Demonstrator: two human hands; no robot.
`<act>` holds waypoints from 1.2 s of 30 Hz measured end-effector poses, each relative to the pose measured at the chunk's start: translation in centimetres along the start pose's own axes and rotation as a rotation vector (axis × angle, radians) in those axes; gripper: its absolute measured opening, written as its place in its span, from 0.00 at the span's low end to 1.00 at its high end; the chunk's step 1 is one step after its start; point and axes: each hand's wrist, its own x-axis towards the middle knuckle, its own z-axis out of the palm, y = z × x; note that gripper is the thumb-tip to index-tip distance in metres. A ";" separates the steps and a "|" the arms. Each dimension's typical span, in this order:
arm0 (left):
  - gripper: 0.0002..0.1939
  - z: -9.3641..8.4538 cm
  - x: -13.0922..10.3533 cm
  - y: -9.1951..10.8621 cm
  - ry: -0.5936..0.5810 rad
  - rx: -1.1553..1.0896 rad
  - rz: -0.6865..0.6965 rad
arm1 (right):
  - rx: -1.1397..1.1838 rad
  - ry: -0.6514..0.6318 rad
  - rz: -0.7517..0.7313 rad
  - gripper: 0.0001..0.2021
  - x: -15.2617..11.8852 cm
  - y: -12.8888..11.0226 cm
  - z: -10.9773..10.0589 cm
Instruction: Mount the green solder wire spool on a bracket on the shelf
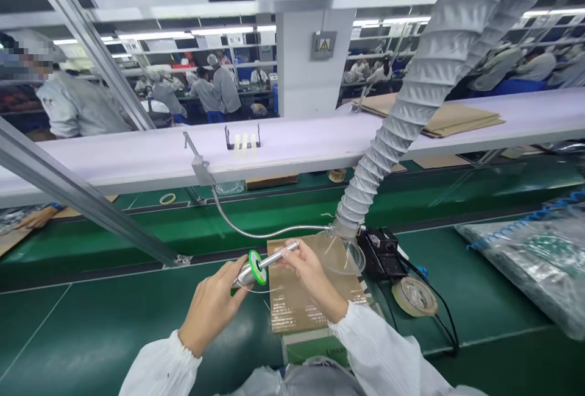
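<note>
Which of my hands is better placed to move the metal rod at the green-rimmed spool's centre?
Your right, I'd judge: the right hand holds the metal rod, while the left hand grips the spool and seems better suited to steadying it.

Tilted spool (251,270) (green-rimmed), silvery rod (273,258)

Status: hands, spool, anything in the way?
Left hand gripping wire spool. Right hand holding metal rod, one end at spool's center. Gray hose beyond, clear of spool.
</note>
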 end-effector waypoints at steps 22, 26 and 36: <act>0.27 -29.0 28.6 5.3 0.055 0.360 0.338 | -0.419 -0.101 -0.460 0.16 24.0 -23.9 8.1; 0.28 -28.1 32.0 2.2 0.047 0.334 0.341 | -0.414 -0.151 -0.440 0.13 27.9 -23.5 8.5; 0.30 -25.8 34.7 -1.3 -0.087 0.242 0.336 | -0.363 -0.271 -0.226 0.10 29.5 -22.3 6.8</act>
